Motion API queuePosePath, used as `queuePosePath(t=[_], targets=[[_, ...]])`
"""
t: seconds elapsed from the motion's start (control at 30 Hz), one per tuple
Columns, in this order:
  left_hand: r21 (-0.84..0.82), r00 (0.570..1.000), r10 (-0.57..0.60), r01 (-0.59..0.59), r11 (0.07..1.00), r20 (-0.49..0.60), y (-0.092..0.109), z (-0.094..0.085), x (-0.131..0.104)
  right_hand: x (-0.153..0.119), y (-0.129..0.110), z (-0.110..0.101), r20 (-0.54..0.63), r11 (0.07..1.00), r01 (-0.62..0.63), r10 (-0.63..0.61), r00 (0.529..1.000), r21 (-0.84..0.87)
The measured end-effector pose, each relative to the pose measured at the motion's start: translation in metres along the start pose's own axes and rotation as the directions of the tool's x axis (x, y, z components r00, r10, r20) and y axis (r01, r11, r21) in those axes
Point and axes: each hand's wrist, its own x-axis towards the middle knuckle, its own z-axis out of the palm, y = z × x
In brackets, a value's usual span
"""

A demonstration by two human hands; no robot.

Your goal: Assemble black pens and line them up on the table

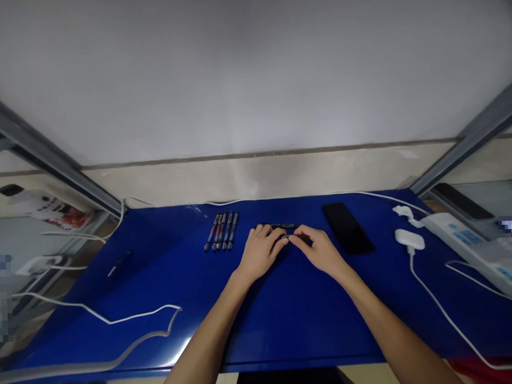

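Observation:
My left hand (261, 250) and my right hand (319, 248) meet near the middle of the blue table (302, 319). Between their fingertips is a dark pen (288, 236), pinched from both sides and partly covered by the fingers. Just beyond it lies another dark pen (282, 225), its left part behind my left fingers. Several pens (221, 231) lie side by side to the left of my left hand, roughly parallel.
A black phone (348, 228) lies right of my hands. Farther right are a white earphone case (409, 239) on a cable and a power strip (467, 240). A single pen (119, 264) and white cables (138, 316) lie at left; a bottle (50, 207) stands beyond.

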Motion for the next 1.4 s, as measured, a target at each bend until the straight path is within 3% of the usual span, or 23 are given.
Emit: queuePosePath(t=[0.1,0.3,0.5,0.63,0.87,1.13,1.4], targets=[[-0.017,0.999,0.043,-0.043,0.999,0.011,0.0015,0.0003,-0.0002,-0.0002,-0.0009,-0.0020,0.038,0.999,-0.023,0.024,0.999,-0.035],[0.004,1.000,-0.011,0.011,1.000,0.011,0.0019,0.0009,-0.0006,0.0007,-0.0017,-0.0026,0.017,0.999,0.033,-0.033,0.999,-0.003],[0.001,0.998,0.052,-0.052,0.999,0.033,-0.0002,0.0034,-0.0007,0.0002,0.0019,-0.0017,0.079,0.996,-0.070,0.075,0.994,-0.062],[0.026,1.000,-0.001,0.000,1.000,0.025,-0.0031,0.0045,0.0005,0.0000,-0.0008,-0.0005,0.067,1.000,0.027,-0.026,0.997,-0.014],[-0.024,0.997,0.036,-0.034,0.999,0.063,-0.0035,0.0022,0.0003,-0.0001,0.0009,-0.0010,0.076,0.998,-0.035,0.039,0.996,-0.058],[0.011,0.999,0.022,-0.022,1.000,0.044,-0.0025,0.0025,0.0009,0.0002,-0.0009,0.0030,0.018,0.993,0.063,-0.062,0.998,-0.101],[0.081,0.996,0.087,-0.089,0.993,0.027,0.0021,-0.0015,-0.0001,-0.0008,-0.0028,0.0052,0.009,0.997,-0.052,0.053,0.999,-0.057]])
